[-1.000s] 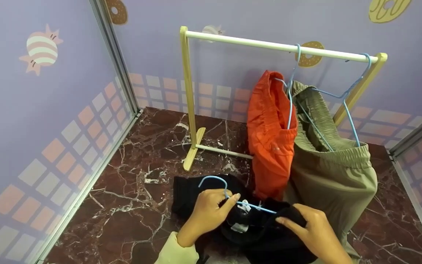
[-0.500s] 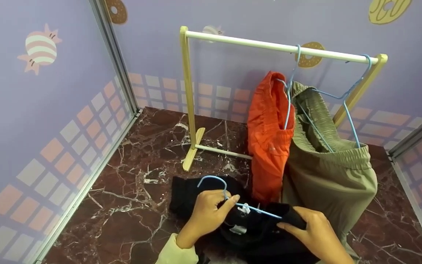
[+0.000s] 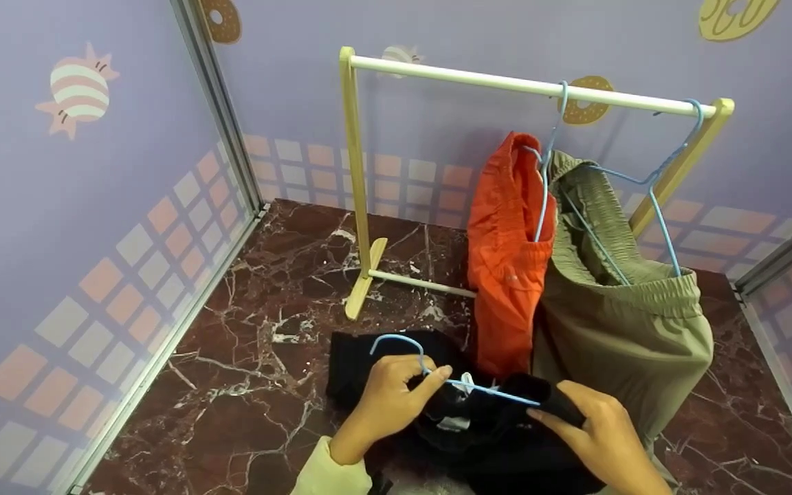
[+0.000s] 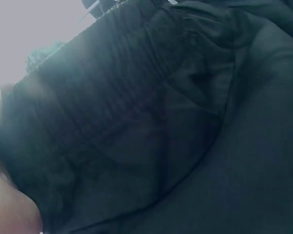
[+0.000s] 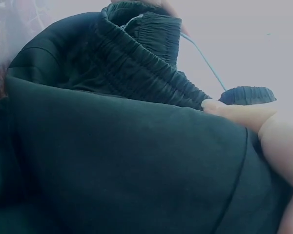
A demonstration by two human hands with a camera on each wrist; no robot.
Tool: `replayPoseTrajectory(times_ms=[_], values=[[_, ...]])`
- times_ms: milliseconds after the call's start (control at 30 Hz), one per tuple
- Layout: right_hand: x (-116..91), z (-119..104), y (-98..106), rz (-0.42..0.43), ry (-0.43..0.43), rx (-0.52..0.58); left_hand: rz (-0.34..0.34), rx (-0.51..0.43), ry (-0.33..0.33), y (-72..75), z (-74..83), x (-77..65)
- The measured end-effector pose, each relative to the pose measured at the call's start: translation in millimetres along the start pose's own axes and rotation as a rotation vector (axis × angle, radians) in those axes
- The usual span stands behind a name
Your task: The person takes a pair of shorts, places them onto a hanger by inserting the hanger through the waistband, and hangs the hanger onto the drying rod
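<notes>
My left hand (image 3: 396,395) grips a light blue wire hanger (image 3: 496,392) just below its hook, thumb along the top. Black trousers (image 3: 506,454) with a gathered elastic waistband lie under both hands, a white label showing inside. The right hand (image 3: 599,426) pinches one end of that waistband between thumb and fingers, right by the hanger's tip. Seen from the right wrist, the thumb presses on the waistband (image 5: 151,63) while the blue wire (image 5: 205,61) runs beyond it. Dark fabric (image 4: 151,122) fills most of the left wrist view.
Ahead stands a wooden rack with a white rail (image 3: 451,72). Orange trousers (image 3: 506,275) and khaki trousers (image 3: 630,330) hang on blue hangers at its right half, close beyond my hands. A reddish-brown marble-patterned surface (image 3: 265,385) lies beneath, with purple panels (image 3: 128,227) around it.
My right hand has shifted slightly right with the waistband end, and more of the hanger's arm shows between the hands. The left hand stays nearly still on the hanger.
</notes>
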State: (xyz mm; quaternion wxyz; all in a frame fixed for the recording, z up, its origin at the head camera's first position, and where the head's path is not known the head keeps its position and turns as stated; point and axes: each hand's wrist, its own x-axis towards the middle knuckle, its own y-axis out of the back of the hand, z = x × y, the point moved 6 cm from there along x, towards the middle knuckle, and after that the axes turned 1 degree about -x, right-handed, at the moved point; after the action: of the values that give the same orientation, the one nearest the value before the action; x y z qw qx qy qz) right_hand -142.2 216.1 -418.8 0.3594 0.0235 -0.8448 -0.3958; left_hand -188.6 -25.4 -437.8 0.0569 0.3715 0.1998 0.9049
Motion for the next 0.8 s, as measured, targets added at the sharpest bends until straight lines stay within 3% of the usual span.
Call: replayPoseTrajectory(times_ms=[200, 433, 667, 800], values=[[-1.0, 3.4, 3.7, -0.005, -0.01, 0.002, -0.024, 0.053, -0.009, -1.6, 1.0, 0.9], [-0.2, 4.0, 12.4, 0.01, -0.047, 0.042, -0.007, 0.174, -0.087, 1.7, 1.7, 0.4], [10.0, -17.0, 30.5, 0.037, -0.05, 0.095, 0.004, 0.188, -0.079, 7.4, 0.4, 1.4], [8.4, -16.1, 36.2, 0.056, -0.025, 0.098, 0.023, 0.209, -0.085, 9.4, -1.7, 1.8]])
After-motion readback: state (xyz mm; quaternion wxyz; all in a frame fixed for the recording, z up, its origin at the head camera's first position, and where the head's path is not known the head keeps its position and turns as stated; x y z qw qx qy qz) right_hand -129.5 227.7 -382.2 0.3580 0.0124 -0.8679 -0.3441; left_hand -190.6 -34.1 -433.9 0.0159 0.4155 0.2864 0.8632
